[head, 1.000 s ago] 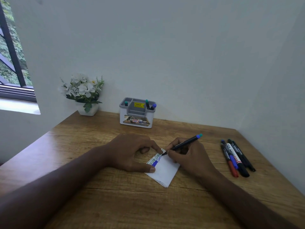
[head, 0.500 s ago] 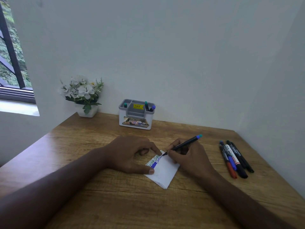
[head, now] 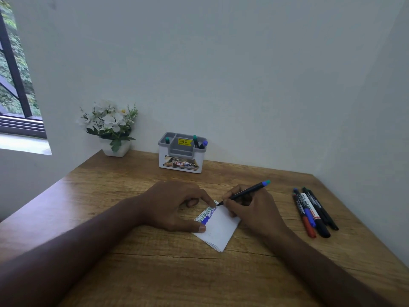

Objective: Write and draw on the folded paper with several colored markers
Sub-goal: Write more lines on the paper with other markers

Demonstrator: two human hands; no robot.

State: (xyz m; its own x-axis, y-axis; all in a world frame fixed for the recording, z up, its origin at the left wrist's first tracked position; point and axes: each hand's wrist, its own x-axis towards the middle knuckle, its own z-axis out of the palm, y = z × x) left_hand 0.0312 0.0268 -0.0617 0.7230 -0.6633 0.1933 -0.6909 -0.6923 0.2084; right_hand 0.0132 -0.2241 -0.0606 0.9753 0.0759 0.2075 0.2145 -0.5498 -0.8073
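We see the folded paper [head: 219, 227] lying flat on the wooden bench [head: 155, 269], near the middle, turned at an angle, folded edge toward us. Left hand [head: 174, 207] rests on its left side, index fingertip and thumb tip pressing the paper, other fingers curled loosely; it grips nothing. Right hand [head: 252, 209] grips a dark marker [head: 243, 192] with a teal and blue end cap, tip touching the paper's far corner, just beside the left index finger. Green scribbled lines and a solid blue patch run along the paper's left edge; the rest of the sheet is blank white. Well to the right on the bench we see a loose group of markers [head: 314, 212] lying side by side, touching: one red-tipped, one blue, the rest black. At the back against the wall sits a grey and white pen holder [head: 181, 160] with a yellow sticker and three markers standing in it. Left of it, a small white pot of white flowers [head: 108, 122]. A window [head: 15, 85] shows at far left.
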